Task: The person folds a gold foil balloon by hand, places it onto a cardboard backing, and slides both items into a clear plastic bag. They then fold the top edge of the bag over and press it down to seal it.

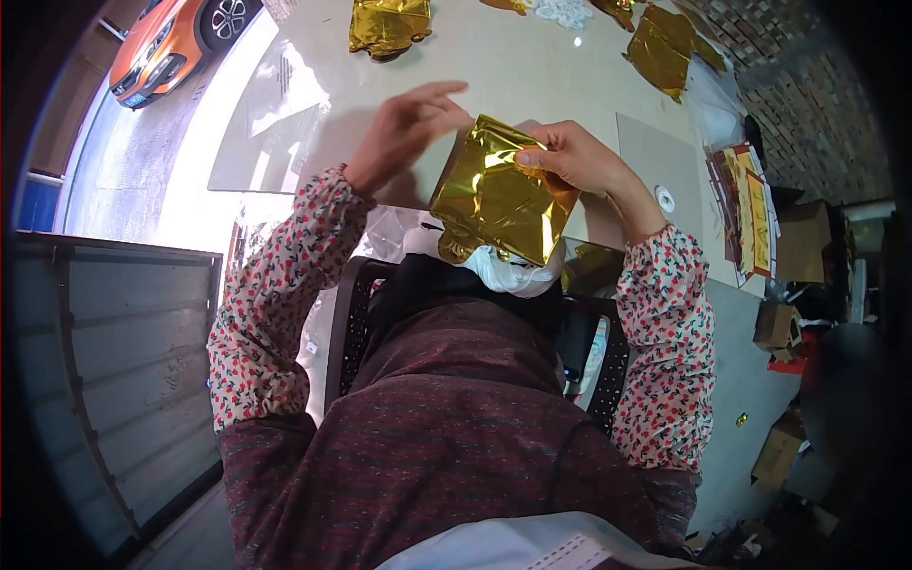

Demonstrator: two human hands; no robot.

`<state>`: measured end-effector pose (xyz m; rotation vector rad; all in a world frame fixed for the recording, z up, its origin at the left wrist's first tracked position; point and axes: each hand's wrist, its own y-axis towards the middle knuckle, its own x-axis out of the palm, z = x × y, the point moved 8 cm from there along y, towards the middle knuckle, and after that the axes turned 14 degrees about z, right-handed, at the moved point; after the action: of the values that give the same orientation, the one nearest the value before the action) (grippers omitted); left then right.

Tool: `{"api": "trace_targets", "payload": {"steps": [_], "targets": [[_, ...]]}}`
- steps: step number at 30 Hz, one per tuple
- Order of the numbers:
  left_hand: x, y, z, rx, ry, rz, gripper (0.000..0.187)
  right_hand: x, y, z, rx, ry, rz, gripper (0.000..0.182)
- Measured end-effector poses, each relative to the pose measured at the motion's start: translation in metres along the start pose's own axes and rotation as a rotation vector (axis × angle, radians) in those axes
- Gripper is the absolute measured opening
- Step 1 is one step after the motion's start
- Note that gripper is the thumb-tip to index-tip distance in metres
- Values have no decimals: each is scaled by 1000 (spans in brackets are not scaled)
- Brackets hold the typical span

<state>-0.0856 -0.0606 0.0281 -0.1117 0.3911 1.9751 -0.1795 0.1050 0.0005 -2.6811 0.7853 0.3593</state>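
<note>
My right hand (575, 160) is closed on a folded piece of shiny gold foil (503, 195), thumb on top and the other fingers beneath. The foil tilts down over the near edge of the table toward my lap. My left hand (408, 128) is just off the foil's upper left corner, its fingers stretched out and slightly blurred. Below the foil, a bundle of white strands (518, 275) lies in my lap, partly covered by it. A crumpled gold piece (458, 245) shows at the foil's lower left.
More gold foil pieces lie on the table (532, 71), one at the far side (388, 27) and one at the far right (660, 52). White curled strands (565, 11) are between them. A small white roll (664, 198) sits right of my forearm. Cardboard boxes (779, 328) stand at the right.
</note>
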Motion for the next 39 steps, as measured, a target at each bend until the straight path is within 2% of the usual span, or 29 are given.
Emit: {"api": "trace_targets", "payload": {"steps": [3,4,7,8,11,12,15,19,22,26,28,31,33,34,37,38,39], "targets": [[-1,0,9,-53,-98,68,46,-1,-10,-8,-45,55,29,23],[6,4,-1,-5,-111,-8,41,1,-10,-12,-60,42,23,24],[27,1,3,-142,-82,-172,31,4,-8,-17,-120,19,32,27],[31,2,-1,-165,-92,-153,23,4,-7,-16,-145,17,45,28],[28,6,3,-49,-28,-23,29,2,-15,-17,-111,107,26,31],[27,2,14,-19,-142,48,29,1,-17,-16,-83,155,6,33],[19,5,2,36,-38,158,30,-9,-24,-13,-212,184,-42,36],[22,-1,13,60,-11,212,32,-12,-39,-5,24,165,-123,42],[29,4,-1,57,-70,189,31,-19,-32,2,-79,77,-109,36],[34,2,8,103,-27,140,29,-25,-26,-35,-293,-67,60,24],[36,4,14,131,-13,128,29,-12,-25,-40,-236,-57,-15,22],[39,5,32,189,160,22,14,-6,-17,-27,-160,-19,-68,19],[39,9,20,102,77,-27,26,-4,-21,-27,-137,61,-51,19],[39,10,16,59,37,-51,32,-9,-17,-20,-134,50,-66,24],[24,4,30,64,-69,-91,43,-29,-25,-25,-102,272,112,24],[33,-3,7,-272,-433,-234,69,-39,-24,-18,-85,371,144,24],[35,-9,5,-354,-617,-270,72,-46,-23,-9,-76,470,166,24]]}}
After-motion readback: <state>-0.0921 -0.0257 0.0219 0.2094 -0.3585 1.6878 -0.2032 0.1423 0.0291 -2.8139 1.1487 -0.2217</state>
